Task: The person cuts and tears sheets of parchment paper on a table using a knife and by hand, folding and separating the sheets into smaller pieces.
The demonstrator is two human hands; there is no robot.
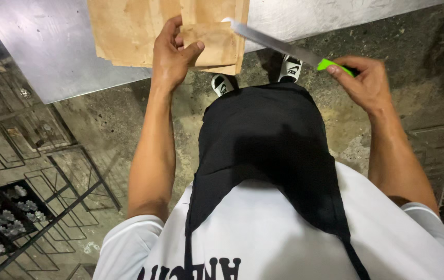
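Note:
My left hand (173,52) grips the near edge of a brown cardboard piece (129,31) that lies on a steel table (51,46), thumb over a smaller flap of it. My right hand (364,80) holds a long knife (274,44) by its bright green handle (333,66). The blade reaches left and its tip lies over the cardboard's right edge. I look straight down over my black apron (268,150) and white shirt.
Below the table edge my two white sandals (289,67) stand on a stained concrete floor (419,57). At the lower left a black metal wire rack (40,207) holds a tray of small pale objects.

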